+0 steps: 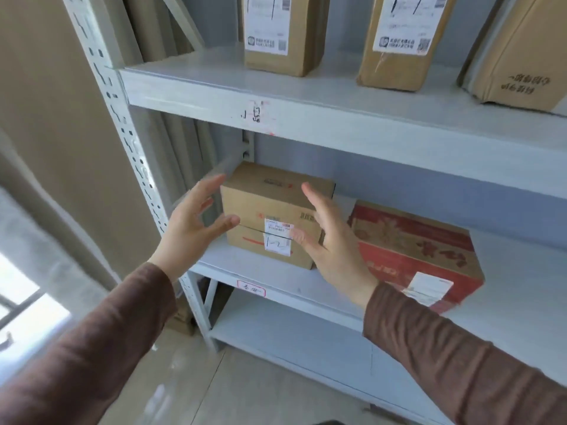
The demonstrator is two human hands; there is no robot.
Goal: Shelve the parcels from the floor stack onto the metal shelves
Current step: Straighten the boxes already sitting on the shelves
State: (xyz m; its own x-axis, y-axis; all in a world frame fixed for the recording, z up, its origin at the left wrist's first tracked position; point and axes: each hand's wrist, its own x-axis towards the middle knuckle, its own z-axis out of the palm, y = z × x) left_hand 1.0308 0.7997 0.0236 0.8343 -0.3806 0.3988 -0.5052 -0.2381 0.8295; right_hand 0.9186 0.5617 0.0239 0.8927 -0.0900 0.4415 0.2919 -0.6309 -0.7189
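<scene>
Where the middle shelf of the pale metal rack meets the left upright, a brown cardboard parcel stands on the board, its white label facing out. Handwriting on that label reads roughly "1-2"; the printed lines above it are too small to read.

Left hand: spread wide, fingers straight and apart, just left of the parcel. It grips nothing. Motion blur smears the fingertips, so contact between the thumb and the parcel's front face cannot be confirmed.

Right hand: also spread flat, fingers extended, placed in front of the parcel's right edge and covering it. It holds nothing. Whether the palm touches the cardboard cannot be told.

Just right of the parcel lies a red printed carton, partly hidden behind the right wrist; its own white label is blurred and illegible.

Above the parcel, on the upper shelf, three brown parcels stand upright, all cut off by the top edge; the rightmost is also cut by the frame's right side. A worn mark on that shelf's front lip is unreadable.

Below the parcel, a small red-bordered tag on the shelf lip carries illegible writing.
</scene>
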